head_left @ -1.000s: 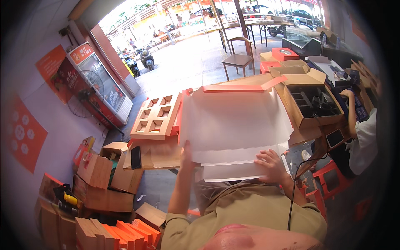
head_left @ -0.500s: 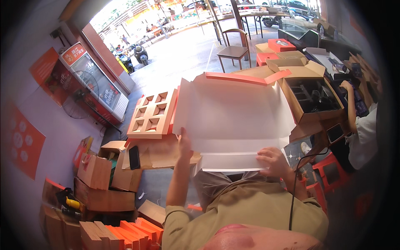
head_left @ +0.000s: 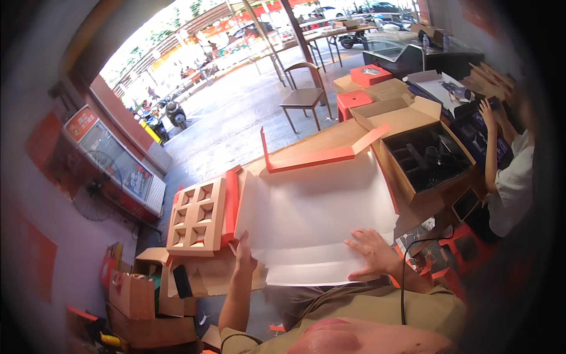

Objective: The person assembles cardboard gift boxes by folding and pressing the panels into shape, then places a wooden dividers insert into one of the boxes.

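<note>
A large unfolded gift-box blank, white inside with red flaps along its far edge, lies in front of me on the table. My left hand is closed on its left edge near the front corner. My right hand lies with fingers spread on the near white flap, right of the middle. Left of the blank sits a tan tray insert with several square pockets, on top of red card pieces.
A dark phone lies at the table's left front edge. On the right stands an open brown carton with black items inside. A co-worker's hand reaches over dark boxes at far right. A black cable hangs beside my right arm.
The blank has come down flatter onto the table, and its far red flaps stand more apart. My right hand has spread its fingers over the near flap. The whole view has shifted and tilted.
</note>
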`<state>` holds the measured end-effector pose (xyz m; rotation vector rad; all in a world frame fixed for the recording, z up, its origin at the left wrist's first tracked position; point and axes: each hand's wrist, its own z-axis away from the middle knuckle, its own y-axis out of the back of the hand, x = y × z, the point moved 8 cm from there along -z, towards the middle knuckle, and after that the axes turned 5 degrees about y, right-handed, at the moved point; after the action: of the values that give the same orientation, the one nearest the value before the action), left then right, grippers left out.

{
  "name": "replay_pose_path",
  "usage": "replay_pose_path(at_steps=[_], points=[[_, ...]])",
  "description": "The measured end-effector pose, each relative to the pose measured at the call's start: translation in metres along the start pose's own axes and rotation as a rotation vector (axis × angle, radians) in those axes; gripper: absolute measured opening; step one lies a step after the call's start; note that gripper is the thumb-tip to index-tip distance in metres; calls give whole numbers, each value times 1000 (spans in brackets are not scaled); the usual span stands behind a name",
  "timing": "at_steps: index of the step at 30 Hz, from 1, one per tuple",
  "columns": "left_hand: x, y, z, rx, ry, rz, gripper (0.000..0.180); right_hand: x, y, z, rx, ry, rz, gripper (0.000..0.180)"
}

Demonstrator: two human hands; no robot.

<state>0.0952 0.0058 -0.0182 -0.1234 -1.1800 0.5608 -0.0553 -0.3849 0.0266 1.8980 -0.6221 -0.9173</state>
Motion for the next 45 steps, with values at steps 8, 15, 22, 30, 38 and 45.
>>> replay_pose_path(at_steps=[8, 15, 22, 30, 38, 45], points=[[13, 5, -24, -268, 50, -234, 71, -7, -10, -2, 74, 22, -36, 106], [34, -28, -13, -291, -67, -304, 61, -13, 0, -1, 31, 81, -153, 108], [67, 7, -53, -98, -128, -169, 62, -22, 32, -9, 181, 170, -157, 97], [329, 92, -26, 119, -526, -418, 66, -24, 20, -12, 231, 203, -145, 91], [597, 217, 151, 649, -1103, -262, 64, -33, -25, -37, 152, 127, -191, 88], [603, 172, 256, 1422, -1240, -1113, 61, -40, -35, -53, 69, 135, -133, 86]])
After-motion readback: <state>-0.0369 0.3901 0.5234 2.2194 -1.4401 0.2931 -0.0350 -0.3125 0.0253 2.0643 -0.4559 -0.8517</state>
